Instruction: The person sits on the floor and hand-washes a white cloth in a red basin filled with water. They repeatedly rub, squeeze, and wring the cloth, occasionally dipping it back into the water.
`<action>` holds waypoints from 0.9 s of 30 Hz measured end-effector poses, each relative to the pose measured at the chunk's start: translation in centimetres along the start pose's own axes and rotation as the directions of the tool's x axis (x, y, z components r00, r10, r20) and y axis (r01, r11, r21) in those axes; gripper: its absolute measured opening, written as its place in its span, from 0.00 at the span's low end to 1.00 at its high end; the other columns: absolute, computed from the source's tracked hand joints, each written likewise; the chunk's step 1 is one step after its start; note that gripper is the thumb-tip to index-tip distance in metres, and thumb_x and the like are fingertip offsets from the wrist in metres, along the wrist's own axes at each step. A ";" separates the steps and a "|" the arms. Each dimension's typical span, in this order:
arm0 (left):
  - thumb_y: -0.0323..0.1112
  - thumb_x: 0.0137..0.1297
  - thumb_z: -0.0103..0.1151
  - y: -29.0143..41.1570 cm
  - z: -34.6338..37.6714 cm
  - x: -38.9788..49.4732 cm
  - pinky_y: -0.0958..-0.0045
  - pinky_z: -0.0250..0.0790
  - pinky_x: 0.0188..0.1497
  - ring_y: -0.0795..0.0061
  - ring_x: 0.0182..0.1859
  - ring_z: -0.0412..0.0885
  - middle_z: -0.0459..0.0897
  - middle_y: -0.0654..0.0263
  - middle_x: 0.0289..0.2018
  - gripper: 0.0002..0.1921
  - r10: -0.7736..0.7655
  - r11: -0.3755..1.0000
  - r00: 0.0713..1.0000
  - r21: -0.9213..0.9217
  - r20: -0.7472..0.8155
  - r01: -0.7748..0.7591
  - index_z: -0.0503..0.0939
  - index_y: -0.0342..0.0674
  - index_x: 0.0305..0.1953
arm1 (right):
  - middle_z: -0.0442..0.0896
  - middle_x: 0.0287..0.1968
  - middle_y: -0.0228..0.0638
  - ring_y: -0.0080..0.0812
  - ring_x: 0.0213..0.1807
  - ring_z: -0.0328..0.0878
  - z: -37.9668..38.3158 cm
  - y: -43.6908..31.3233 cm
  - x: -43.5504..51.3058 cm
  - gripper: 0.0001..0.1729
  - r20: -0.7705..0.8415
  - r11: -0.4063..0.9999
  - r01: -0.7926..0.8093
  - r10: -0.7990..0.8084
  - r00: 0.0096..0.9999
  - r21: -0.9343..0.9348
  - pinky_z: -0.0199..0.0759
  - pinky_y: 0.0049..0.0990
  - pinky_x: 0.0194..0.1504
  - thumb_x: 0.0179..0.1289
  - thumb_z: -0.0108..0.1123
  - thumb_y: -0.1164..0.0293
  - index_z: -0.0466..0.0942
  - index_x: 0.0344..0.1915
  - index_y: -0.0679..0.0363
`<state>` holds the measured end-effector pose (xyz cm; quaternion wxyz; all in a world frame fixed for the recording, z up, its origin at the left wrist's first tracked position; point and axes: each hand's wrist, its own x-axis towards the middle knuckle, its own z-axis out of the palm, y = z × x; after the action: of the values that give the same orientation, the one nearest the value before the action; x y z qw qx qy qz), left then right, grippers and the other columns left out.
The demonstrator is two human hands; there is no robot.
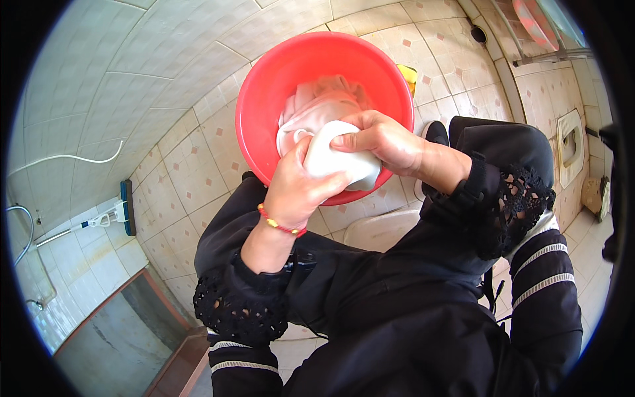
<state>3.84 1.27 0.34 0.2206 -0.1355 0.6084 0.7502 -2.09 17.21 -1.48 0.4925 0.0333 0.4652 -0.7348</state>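
Note:
Over the near side of a red plastic basin (258, 124), both my hands grip a bunched section of white fabric (325, 161). My left hand (302, 191), with a red beaded bracelet at the wrist, holds it from the left and below. The thumb of my right hand (389, 141) presses on its top from the right. Pale pinkish-white cloth (322, 109) lies in folds at the bottom of the basin and seems continuous with the gripped part. A narrow loop of the fabric shows beside my left fingers. The fingertips under the bunch are hidden.
A yellow packet or box (408, 77) sits beside the basin on the tiled floor (198, 154). At left, a sponge mop (124, 208) leans near a white hose (74, 158). A squat toilet (569, 146) and a metal rack (555, 55) are at right, with a drain hole (478, 34) nearby.

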 end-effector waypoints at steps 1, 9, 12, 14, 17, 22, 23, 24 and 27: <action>0.25 0.45 0.59 -0.3 0.1 0.1 0.76 0.70 0.41 0.78 0.39 0.75 0.75 0.65 0.36 0.21 0.046 0.998 0.999 0.043 0.000 -0.046 0.72 0.30 0.44 | 0.80 0.34 0.35 0.25 0.34 0.76 0.1 -0.1 0.0 0.13 -0.003 1.000 0.006 -0.006 1.000 -0.002 0.69 0.23 0.37 0.59 0.57 0.69 0.76 0.41 0.67; 0.24 0.53 0.49 -0.7 -1.2 1.2 0.72 0.69 0.46 0.70 0.44 0.78 0.78 0.60 0.42 0.20 -0.273 0.901 0.960 -0.333 0.061 0.278 0.71 0.27 0.49 | 0.76 0.42 0.31 0.25 0.49 0.69 -3.7 -1.8 0.7 0.14 0.140 0.942 0.110 -0.069 0.988 -0.316 0.59 0.25 0.53 0.61 0.55 0.66 0.75 0.44 0.62; 0.29 0.59 0.50 -0.6 -1.1 1.8 0.69 0.70 0.48 0.67 0.46 0.78 0.78 0.57 0.43 0.17 -0.269 0.892 0.963 -0.371 0.019 0.257 0.71 0.25 0.49 | 0.78 0.39 0.30 0.24 0.45 0.72 -10.0 -3.5 2.6 0.12 -0.039 0.760 0.447 -0.525 0.851 -0.472 0.64 0.24 0.51 0.61 0.55 0.67 0.75 0.42 0.61; 0.30 0.63 0.49 -0.6 -0.9 2.7 0.67 0.70 0.49 0.66 0.47 0.77 0.78 0.56 0.44 0.17 -0.216 0.886 0.976 -0.416 0.024 0.206 0.70 0.25 0.49 | 0.78 0.32 0.31 0.23 0.35 0.75 -15.9 -4.2 4.6 0.13 -0.394 0.800 0.418 -0.583 0.710 -0.430 0.68 0.23 0.45 0.61 0.56 0.64 0.75 0.39 0.63; 0.31 0.63 0.48 -0.7 -0.8 4.3 0.66 0.69 0.50 0.65 0.48 0.77 0.77 0.56 0.46 0.18 -0.235 0.901 0.971 -0.386 -0.047 0.199 0.69 0.24 0.50 | 0.77 0.22 0.29 0.21 0.24 0.73 -24.8 -1.6 6.6 0.12 -0.673 0.828 -0.094 -0.376 0.637 -0.552 0.67 0.23 0.26 0.57 0.57 0.63 0.76 0.29 0.61; 0.33 0.65 0.47 -0.5 -1.8 7.0 0.69 0.67 0.51 0.68 0.49 0.76 0.77 0.56 0.47 0.19 -0.200 0.840 0.977 -0.527 -0.076 0.131 0.68 0.25 0.52 | 0.82 0.30 0.46 0.43 0.37 0.80 -33.0 9.4 7.9 0.15 -0.823 0.637 -0.529 -0.357 0.442 -0.561 0.72 0.36 0.41 0.49 0.60 0.58 0.81 0.27 0.59; 0.34 0.65 0.46 -0.5 -1.9 7.3 0.67 0.67 0.52 0.67 0.49 0.75 0.76 0.56 0.47 0.20 -0.152 0.823 0.986 -0.561 -0.067 0.088 0.66 0.25 0.53 | 0.82 0.31 0.46 0.44 0.38 0.79 -33.4 10.9 8.2 0.15 -0.852 0.659 -0.544 -0.344 0.396 -0.519 0.72 0.36 0.42 0.49 0.62 0.60 0.81 0.30 0.60; 0.35 0.66 0.45 -0.5 -2.0 7.6 0.67 0.64 0.56 0.66 0.53 0.73 0.74 0.55 0.50 0.22 -0.153 0.850 0.982 -0.520 -0.107 0.076 0.64 0.25 0.56 | 0.82 0.33 0.46 0.44 0.40 0.79 -33.6 12.1 8.7 0.15 -0.862 0.657 -0.559 -0.350 0.367 -0.505 0.71 0.35 0.43 0.48 0.64 0.62 0.80 0.33 0.61; 0.35 0.66 0.45 -0.7 -1.8 8.4 0.67 0.62 0.57 0.67 0.55 0.71 0.73 0.56 0.52 0.23 -0.353 0.830 0.923 -0.507 -0.150 0.235 0.62 0.25 0.57 | 0.79 0.42 0.45 0.45 0.45 0.76 -33.3 13.4 10.5 0.17 -0.828 0.594 -0.576 -0.402 0.391 -0.561 0.70 0.37 0.46 0.49 0.64 0.61 0.79 0.38 0.59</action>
<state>-3.23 1.05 -4.62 0.2192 -0.3671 0.3971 0.8121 -11.00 32.72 -34.28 0.1522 0.2354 0.9236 -0.2615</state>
